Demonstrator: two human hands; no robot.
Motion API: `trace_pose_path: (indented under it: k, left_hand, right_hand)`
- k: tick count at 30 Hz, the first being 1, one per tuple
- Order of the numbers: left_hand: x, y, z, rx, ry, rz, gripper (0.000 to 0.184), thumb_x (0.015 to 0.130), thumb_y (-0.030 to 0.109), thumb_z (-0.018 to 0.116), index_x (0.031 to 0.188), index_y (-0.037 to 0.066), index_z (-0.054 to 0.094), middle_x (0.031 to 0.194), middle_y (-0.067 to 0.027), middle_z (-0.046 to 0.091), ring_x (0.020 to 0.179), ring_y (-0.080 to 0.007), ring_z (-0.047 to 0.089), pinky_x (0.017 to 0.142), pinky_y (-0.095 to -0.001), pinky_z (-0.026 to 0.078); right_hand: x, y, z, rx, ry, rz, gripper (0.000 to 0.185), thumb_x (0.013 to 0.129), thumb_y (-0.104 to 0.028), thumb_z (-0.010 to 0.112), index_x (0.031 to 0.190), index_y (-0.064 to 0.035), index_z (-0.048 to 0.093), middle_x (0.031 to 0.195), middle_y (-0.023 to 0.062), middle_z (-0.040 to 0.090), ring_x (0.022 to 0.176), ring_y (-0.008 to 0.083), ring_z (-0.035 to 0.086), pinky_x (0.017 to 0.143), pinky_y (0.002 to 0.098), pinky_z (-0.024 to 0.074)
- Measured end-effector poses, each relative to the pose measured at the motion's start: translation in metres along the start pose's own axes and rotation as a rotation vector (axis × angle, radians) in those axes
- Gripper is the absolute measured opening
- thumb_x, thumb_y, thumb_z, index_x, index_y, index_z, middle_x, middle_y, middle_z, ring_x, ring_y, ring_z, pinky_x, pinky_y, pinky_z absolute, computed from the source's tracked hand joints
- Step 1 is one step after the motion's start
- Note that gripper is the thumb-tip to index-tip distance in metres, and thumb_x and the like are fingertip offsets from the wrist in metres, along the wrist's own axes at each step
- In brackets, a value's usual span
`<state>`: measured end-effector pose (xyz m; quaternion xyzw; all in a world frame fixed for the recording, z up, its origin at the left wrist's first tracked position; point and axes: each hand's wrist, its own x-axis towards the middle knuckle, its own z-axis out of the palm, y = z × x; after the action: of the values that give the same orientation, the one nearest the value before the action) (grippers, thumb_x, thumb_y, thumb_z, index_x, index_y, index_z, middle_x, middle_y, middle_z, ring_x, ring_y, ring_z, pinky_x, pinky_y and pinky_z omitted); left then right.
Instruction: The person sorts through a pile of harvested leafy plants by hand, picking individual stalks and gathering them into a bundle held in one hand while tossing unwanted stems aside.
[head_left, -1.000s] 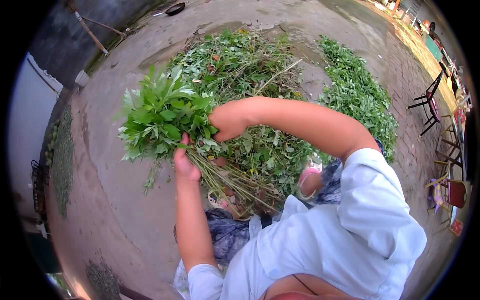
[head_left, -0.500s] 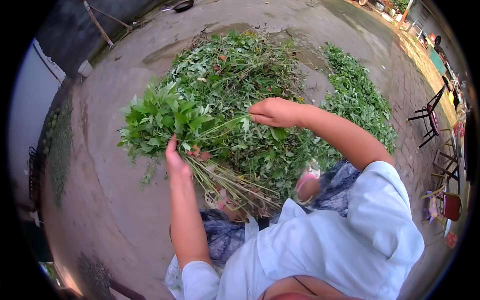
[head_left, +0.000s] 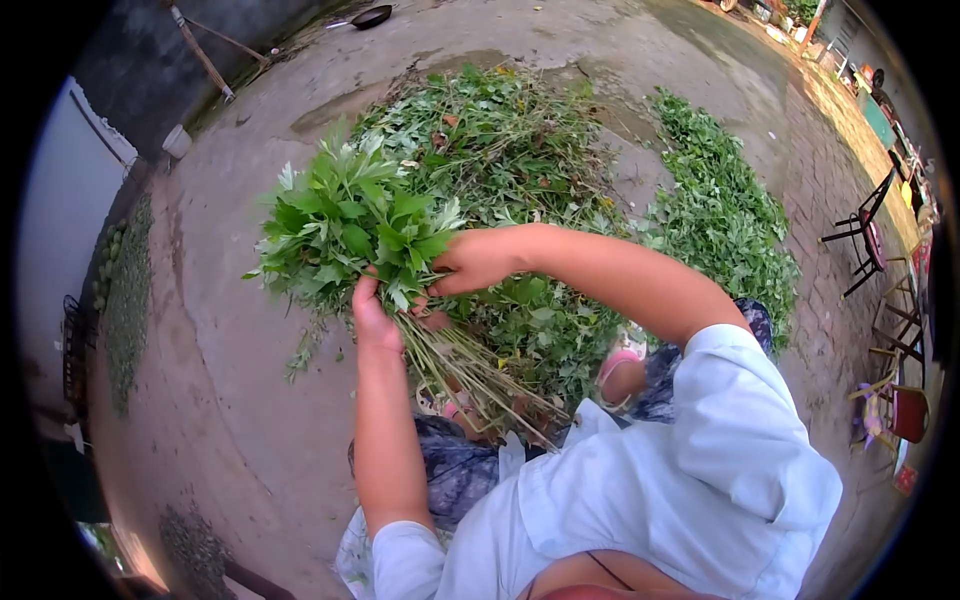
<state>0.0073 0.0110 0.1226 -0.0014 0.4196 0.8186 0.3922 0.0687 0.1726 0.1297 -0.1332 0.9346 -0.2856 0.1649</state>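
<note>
Wrapped around the leafy bunch (head_left: 350, 225), just left of the picture's centre, your left hand (head_left: 374, 318) grips it from below where leaves give way to stems. Your right hand (head_left: 480, 262) reaches in from the right with bent fingers meeting the bunch's right edge; whether they pinch a stem, you cannot tell from this angle. Leaves fan out toward the upper left, while the bare stems (head_left: 465, 365) slant down toward the lower middle, over your dark patterned trousers (head_left: 450, 470). Near the centre, a pink-and-white shoe (head_left: 625, 358) shows beside your right trouser leg. Just past your hands, a large heap of cut greens (head_left: 490, 135) fills the upper middle, and a long strip of greens (head_left: 725, 200) lies right of it on the concrete ground (head_left: 260, 400). Farther off, a dark chair (head_left: 868, 225) stands at the right edge, a white bucket (head_left: 177, 141) at upper left, and a black pan (head_left: 371, 17) rests along the top.
</note>
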Motion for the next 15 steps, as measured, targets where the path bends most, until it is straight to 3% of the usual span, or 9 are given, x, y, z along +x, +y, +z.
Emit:
trace_pose_path:
  k: [3, 5, 6, 7, 8, 11, 15]
  left_hand:
    - [-0.003, 0.001, 0.003, 0.005, 0.062, 0.006, 0.031, 0.082, 0.03, 0.038, 0.086, 0.003, 0.052, 0.062, -0.0065, 0.052, 0.042, -0.012, 0.042, 0.035, -0.0236, 0.03]
    - [0.002, 0.004, -0.013, -0.001, -0.168, -0.008, 0.033, 0.082, 0.031, 0.039, 0.088, 0.001, 0.052, 0.065, -0.0075, 0.054, 0.043, -0.0133, 0.044, 0.034, -0.0242, 0.03]
    - [0.001, 0.004, -0.012, -0.006, -0.168, -0.006, 0.033, 0.082, 0.031, 0.039, 0.088, 0.001, 0.052, 0.065, -0.0075, 0.054, 0.043, -0.0133, 0.044, 0.034, -0.0242, 0.03]
    - [0.0, 0.004, -0.01, -0.01, -0.153, -0.017, 0.033, 0.081, 0.031, 0.04, 0.088, 0.001, 0.052, 0.066, -0.0079, 0.054, 0.042, -0.0139, 0.044, 0.034, -0.0246, 0.03]
    - [-0.001, 0.004, -0.008, -0.012, -0.139, -0.03, 0.034, 0.081, 0.032, 0.04, 0.088, 0.001, 0.052, 0.066, -0.0082, 0.054, 0.042, -0.0145, 0.044, 0.034, -0.0251, 0.03]
    - [0.0, 0.002, -0.008, -0.024, -0.169, -0.035, 0.034, 0.081, 0.032, 0.041, 0.088, 0.001, 0.052, 0.066, -0.0091, 0.054, 0.041, -0.0159, 0.044, 0.034, -0.0257, 0.031]
    - [0.002, 0.0, -0.011, 0.02, -0.128, -0.015, 0.032, 0.081, 0.032, 0.042, 0.087, 0.002, 0.052, 0.064, -0.0083, 0.053, 0.04, -0.0158, 0.043, 0.034, -0.0259, 0.032]
  right_hand:
    - [-0.006, 0.008, -0.01, 0.626, -0.065, -0.125, 0.038, 0.081, -0.025, 0.049, 0.11, -0.0006, 0.05, 0.109, 0.0082, 0.054, 0.098, 0.0134, 0.048, 0.088, 0.0279, 0.0352]
    - [-0.007, 0.023, -0.009, 0.771, -0.051, -0.056, 0.039, 0.079, -0.027, 0.048, 0.108, -0.0003, 0.051, 0.106, 0.009, 0.055, 0.095, 0.0162, 0.049, 0.084, 0.0284, 0.0366]
    - [-0.007, 0.021, -0.012, 0.914, -0.03, 0.017, 0.041, 0.078, -0.029, 0.048, 0.107, 0.0001, 0.052, 0.103, 0.0098, 0.057, 0.091, 0.0191, 0.051, 0.081, 0.0289, 0.038]
    - [-0.008, 0.019, -0.014, 0.564, -0.04, -0.141, 0.037, 0.077, -0.023, 0.047, 0.105, -0.0004, 0.052, 0.101, 0.0126, 0.057, 0.091, 0.022, 0.052, 0.08, 0.0302, 0.0394]
    - [-0.007, 0.014, -0.012, 0.563, -0.042, -0.141, 0.037, 0.077, -0.023, 0.047, 0.105, -0.0004, 0.052, 0.101, 0.0126, 0.057, 0.091, 0.022, 0.052, 0.08, 0.0302, 0.0394]
    - [-0.002, -0.005, 0.0, -0.043, 0.204, -0.249, 0.026, 0.077, -0.018, 0.046, 0.095, -0.001, 0.054, 0.091, 0.0181, 0.055, 0.089, 0.031, 0.053, 0.076, 0.0372, 0.042]
    - [-0.017, 0.003, 0.002, -0.282, 0.255, -0.204, 0.022, 0.081, -0.021, 0.047, 0.093, -0.0028, 0.051, 0.086, 0.0148, 0.055, 0.086, 0.032, 0.052, 0.079, 0.0386, 0.0411]
